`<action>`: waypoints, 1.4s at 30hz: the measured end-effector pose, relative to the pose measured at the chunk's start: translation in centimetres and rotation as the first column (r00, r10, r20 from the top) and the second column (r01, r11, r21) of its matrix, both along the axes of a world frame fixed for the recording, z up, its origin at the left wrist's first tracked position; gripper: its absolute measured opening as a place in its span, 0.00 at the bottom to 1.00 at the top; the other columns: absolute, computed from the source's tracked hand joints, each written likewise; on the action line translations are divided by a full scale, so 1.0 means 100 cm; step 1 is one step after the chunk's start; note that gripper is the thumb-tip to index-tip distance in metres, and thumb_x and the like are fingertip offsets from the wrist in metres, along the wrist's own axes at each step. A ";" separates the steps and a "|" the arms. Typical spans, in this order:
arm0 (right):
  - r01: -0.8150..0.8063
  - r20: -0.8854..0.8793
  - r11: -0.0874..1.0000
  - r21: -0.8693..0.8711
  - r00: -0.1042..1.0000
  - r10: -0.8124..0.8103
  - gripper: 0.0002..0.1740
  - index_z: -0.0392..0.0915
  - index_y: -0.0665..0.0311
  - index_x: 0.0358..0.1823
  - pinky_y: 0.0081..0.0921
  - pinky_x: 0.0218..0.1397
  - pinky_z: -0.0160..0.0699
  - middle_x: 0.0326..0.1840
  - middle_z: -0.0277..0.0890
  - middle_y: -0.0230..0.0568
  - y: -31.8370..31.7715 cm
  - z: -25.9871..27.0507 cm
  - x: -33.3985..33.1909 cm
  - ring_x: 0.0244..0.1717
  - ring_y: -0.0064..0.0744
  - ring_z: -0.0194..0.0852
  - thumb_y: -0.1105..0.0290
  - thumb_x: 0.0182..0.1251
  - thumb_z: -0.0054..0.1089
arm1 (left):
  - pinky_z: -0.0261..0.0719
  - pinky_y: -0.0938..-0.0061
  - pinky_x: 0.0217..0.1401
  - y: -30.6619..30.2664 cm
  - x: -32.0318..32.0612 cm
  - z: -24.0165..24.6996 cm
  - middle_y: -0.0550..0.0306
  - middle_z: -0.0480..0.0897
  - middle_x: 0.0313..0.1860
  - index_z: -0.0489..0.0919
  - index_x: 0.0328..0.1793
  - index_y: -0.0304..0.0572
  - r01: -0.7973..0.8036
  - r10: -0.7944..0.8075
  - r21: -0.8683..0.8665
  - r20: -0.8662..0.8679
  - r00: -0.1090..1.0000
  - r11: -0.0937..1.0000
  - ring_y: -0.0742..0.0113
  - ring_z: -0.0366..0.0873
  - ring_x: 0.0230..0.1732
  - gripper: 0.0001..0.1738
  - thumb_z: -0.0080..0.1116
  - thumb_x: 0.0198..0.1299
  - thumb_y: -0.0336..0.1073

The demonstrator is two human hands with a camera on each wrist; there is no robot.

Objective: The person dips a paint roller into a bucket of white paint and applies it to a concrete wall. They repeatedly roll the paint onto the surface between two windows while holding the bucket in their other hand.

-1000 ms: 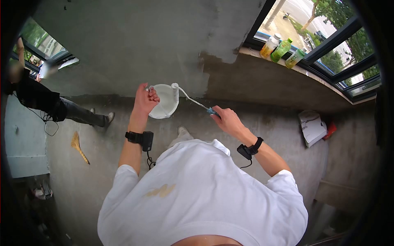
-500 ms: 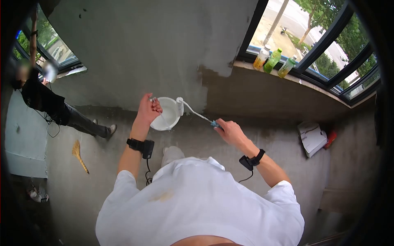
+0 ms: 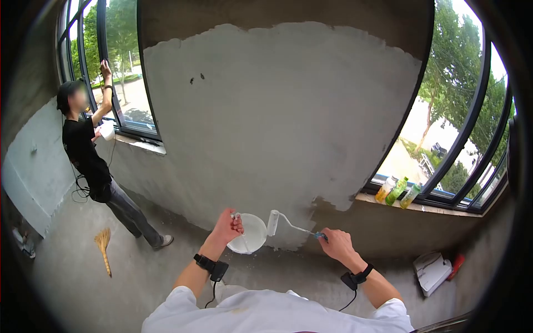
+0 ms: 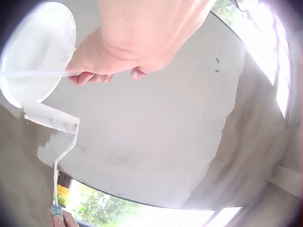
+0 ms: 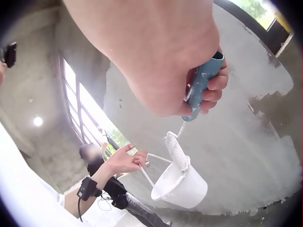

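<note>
My left hand (image 3: 228, 226) grips the wire handle (image 4: 38, 74) of a white bucket (image 3: 256, 237), which hangs below it in front of the wall. White paint coats the bucket's inside. With my right hand (image 3: 336, 243) I hold a paint roller (image 3: 272, 223) by its blue, paint-spotted grip (image 5: 201, 85). The roller's white sleeve (image 5: 176, 151) is right at the bucket's rim in the right wrist view, on the side toward my right hand. Its bent metal frame (image 3: 297, 226) runs from there to the grip.
A wall (image 3: 266, 122) ahead carries a pale coat, with bare brown patches along its top and lower right. Several bottles (image 3: 396, 191) line the right windowsill. At the left, another person (image 3: 88, 150) reaches toward a window. A straw broom (image 3: 104, 250) and a white box (image 3: 432, 273) lie on the floor.
The head view has tilted up, showing more wall and both windows. The roller's sleeve has turned more upright beside the bucket's rim. Both hands keep their holds.
</note>
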State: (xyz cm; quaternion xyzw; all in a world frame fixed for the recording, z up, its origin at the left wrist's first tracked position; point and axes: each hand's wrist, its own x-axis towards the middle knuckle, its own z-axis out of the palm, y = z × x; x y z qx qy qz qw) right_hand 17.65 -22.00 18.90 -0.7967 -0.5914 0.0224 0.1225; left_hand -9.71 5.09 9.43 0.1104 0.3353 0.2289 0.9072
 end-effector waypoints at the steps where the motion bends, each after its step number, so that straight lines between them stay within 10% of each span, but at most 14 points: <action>1: 0.036 0.006 0.999 -0.016 0.999 -0.036 0.12 0.80 0.60 0.40 0.49 0.38 0.77 0.31 0.82 0.48 0.016 0.010 -0.005 0.36 0.55 0.81 0.60 0.64 0.57 | 0.54 0.75 0.25 0.012 -0.014 -0.005 0.70 0.56 0.14 0.64 0.25 0.49 0.015 -0.015 -0.011 0.012 1.000 1.000 0.74 0.49 0.16 0.17 0.47 0.64 0.46; 10: 0.135 0.042 0.952 0.274 0.987 -0.152 0.14 0.80 0.65 0.36 0.45 0.35 0.73 0.26 0.76 0.54 0.150 0.185 -0.032 0.32 0.58 0.76 0.60 0.63 0.61 | 0.57 0.74 0.28 0.112 -0.149 -0.037 0.71 0.57 0.16 0.65 0.28 0.49 0.067 -0.068 0.121 0.000 0.998 0.990 0.74 0.51 0.18 0.13 0.47 0.61 0.45; 20: -0.167 0.358 0.890 0.423 0.934 0.004 0.19 0.75 0.70 0.30 0.39 0.33 0.66 0.22 0.68 0.52 0.328 0.371 -0.085 0.25 0.48 0.63 0.58 0.68 0.58 | 0.61 0.75 0.26 0.156 -0.315 -0.075 0.73 0.59 0.14 0.67 0.28 0.51 -0.179 0.189 0.184 -0.039 0.981 0.967 0.76 0.56 0.16 0.14 0.49 0.62 0.48; 30: -0.307 0.416 0.830 0.466 0.904 0.101 0.24 0.80 0.67 0.33 0.42 0.39 0.73 0.30 0.80 0.51 0.545 0.437 -0.219 0.33 0.50 0.77 0.50 0.66 0.57 | 0.60 0.74 0.22 0.147 -0.417 -0.124 0.72 0.61 0.13 0.69 0.27 0.53 -0.429 0.436 0.080 -0.099 0.895 0.900 0.75 0.57 0.13 0.14 0.53 0.61 0.47; 42: -0.259 0.456 0.865 0.429 0.889 0.041 0.22 0.84 0.62 0.43 0.44 0.48 0.78 0.41 0.84 0.47 0.663 0.450 -0.299 0.45 0.48 0.82 0.50 0.68 0.54 | 0.54 0.77 0.20 0.142 -0.466 -0.160 0.73 0.56 0.13 0.67 0.25 0.53 -0.517 0.516 0.040 -0.177 0.838 0.855 0.78 0.51 0.13 0.14 0.54 0.59 0.46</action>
